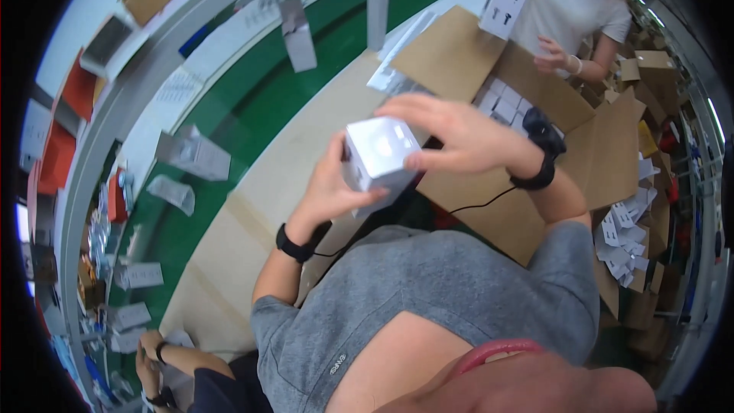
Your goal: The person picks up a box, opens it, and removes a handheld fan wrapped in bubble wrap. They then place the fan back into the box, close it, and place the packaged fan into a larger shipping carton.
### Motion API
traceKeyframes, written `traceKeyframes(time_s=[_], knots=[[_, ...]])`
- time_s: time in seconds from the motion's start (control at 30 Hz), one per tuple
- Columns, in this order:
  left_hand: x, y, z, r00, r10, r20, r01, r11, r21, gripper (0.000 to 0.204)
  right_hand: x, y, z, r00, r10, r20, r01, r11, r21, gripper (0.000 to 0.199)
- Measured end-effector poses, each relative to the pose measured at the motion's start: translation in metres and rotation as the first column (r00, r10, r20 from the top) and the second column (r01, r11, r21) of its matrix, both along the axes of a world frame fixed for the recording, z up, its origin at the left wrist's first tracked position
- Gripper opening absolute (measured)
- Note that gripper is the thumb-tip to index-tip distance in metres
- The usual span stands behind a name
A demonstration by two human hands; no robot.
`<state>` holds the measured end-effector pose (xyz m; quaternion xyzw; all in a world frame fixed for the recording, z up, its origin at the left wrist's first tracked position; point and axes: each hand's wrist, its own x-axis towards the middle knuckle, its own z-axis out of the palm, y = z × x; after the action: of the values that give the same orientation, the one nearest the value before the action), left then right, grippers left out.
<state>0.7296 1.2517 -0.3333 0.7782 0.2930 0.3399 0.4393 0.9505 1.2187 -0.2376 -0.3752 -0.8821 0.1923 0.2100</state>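
A white cardboard box is held upright in front of my chest, its glossy end facing up. My left hand is closed around its lower left side, with the thumb across the near face. At the upper right, my right hand grips the same box between its thumb and fingers; part of the fingers is hidden behind it. A large open brown carton stands just beyond my right hand, and several white boxes are packed inside it.
A green conveyor belt carries scattered white boxes and a clear plastic piece. A metal post rises by the tan ledge. Across the carton, a person holds a printed white box. Another person's hands are lower left.
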Motion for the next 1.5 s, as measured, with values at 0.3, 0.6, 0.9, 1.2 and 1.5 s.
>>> traceKeyframes(time_s=[0.3,0.6,0.9,1.2,1.5], knots=[[-0.085,-0.003,-0.018,0.987,0.072,0.146,-0.045,0.984,-0.175,0.086,-0.075,0.033,-0.022,0.954,0.3,0.016,-0.301,0.954,0.002,0.047],[-0.093,-0.025,-0.036,0.984,0.014,0.178,0.068,0.893,-0.444,0.077,-0.092,0.05,-0.041,0.907,0.419,0.046,-0.392,0.88,-0.269,0.046],[-0.077,-0.01,-0.023,0.992,0.043,0.115,0.022,0.86,-0.509,0.071,-0.075,0.081,-0.047,0.897,0.441,-0.027,-0.415,0.821,-0.393,0.05],[-0.061,0.001,-0.061,0.994,-0.006,0.106,0.078,0.72,-0.689,0.072,-0.052,0.099,-0.1,0.864,0.476,-0.167,-0.489,0.712,-0.504,0.05],[-0.06,0.011,-0.073,0.98,-0.065,0.189,0.175,0.737,-0.652,0.066,-0.056,0.098,-0.1,0.892,0.389,-0.23,-0.444,0.659,-0.607,0.047]])
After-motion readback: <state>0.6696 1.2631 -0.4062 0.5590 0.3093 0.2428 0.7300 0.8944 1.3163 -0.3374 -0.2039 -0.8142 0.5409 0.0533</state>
